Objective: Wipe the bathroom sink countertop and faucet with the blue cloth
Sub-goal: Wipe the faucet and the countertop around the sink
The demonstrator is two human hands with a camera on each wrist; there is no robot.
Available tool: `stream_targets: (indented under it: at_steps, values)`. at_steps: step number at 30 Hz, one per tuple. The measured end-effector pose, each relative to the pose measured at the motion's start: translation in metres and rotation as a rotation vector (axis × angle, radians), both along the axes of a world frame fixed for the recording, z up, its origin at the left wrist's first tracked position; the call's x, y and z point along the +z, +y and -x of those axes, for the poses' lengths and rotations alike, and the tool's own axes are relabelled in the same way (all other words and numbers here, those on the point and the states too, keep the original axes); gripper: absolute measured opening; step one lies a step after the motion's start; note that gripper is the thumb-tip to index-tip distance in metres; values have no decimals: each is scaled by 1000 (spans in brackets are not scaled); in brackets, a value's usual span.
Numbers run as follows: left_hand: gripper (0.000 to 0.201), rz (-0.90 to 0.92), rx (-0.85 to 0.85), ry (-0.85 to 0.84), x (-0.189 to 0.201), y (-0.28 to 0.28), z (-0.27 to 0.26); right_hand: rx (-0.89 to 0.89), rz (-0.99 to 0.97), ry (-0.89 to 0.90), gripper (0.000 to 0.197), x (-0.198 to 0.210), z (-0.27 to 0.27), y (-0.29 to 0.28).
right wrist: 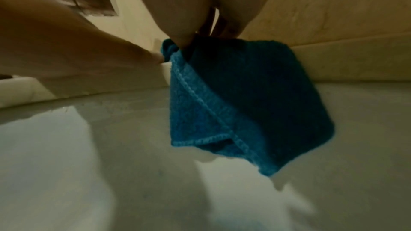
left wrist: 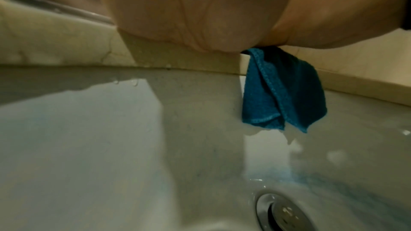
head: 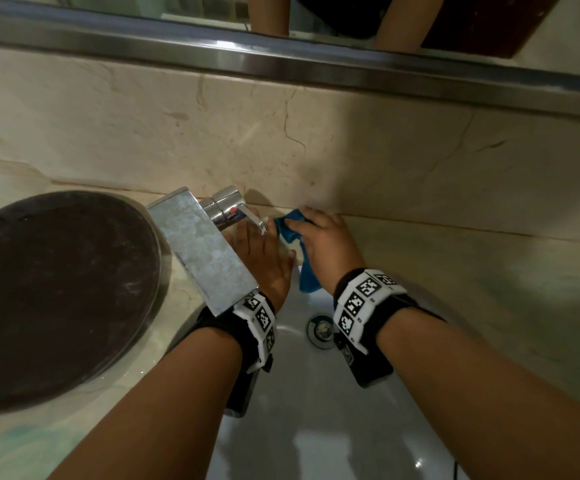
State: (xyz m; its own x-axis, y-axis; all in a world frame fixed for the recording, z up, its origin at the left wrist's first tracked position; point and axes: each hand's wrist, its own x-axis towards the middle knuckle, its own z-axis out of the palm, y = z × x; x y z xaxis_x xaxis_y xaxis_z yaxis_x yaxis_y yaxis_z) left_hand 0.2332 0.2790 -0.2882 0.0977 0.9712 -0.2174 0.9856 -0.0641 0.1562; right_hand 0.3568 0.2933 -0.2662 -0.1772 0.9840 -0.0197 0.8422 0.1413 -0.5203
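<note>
mid-task. right hand [head: 326, 244] gripping blue cloth [head: 297, 252] at frame centre, beside faucet [head: 212, 237], tail hanging over sink basin [head: 316, 427]. left hand [head: 264, 261] flat, fingers straight, under faucet lever. worktop [head: 489, 271] at right looks unwiped.

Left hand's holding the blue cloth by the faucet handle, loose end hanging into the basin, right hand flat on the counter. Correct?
The hands are swapped. In the head view the right hand grips the blue terry cloth beside the chrome faucet handle, and the left hand lies flat, fingers straight, on the beige stone counter's edge. The loose end does hang into the white basin.
</note>
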Motion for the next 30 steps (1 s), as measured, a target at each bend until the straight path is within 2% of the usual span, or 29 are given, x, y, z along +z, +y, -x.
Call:
stream_targets:
  at_steps: [3, 4, 9, 13, 17, 22, 26, 30]
  values:
    - [93, -27, 6, -20, 2, 1, -3, -96, 96, 180, 39, 0, 2, 1]
    - [92, -41, 10, -30, 0, 1, -2, -107, 108, 191, 39, -1, 3, 2]
    - [92, -49, 8, -21, -2, 0, -3, -4, 14, -77, 46, -1, -7, 1]
    - [92, -41, 6, -31, -4, -1, -1, -60, -4, -108, 46, -1, -24, -5]
    - [82, -147, -5, -102, -4, -3, -3, -152, 70, -195, 50, -4, -54, -16]
    - [94, -49, 34, -74, 5, -8, -5, -207, 46, -153, 49, -10, -73, -17]
    - [67, 11, -30, -47, 15, -19, -19, -197, 51, -193, 48, -11, -74, -14]
    - [64, -1, -86, 15, 21, -11, -39, -184, 49, -225, 47, -10, -77, -15]
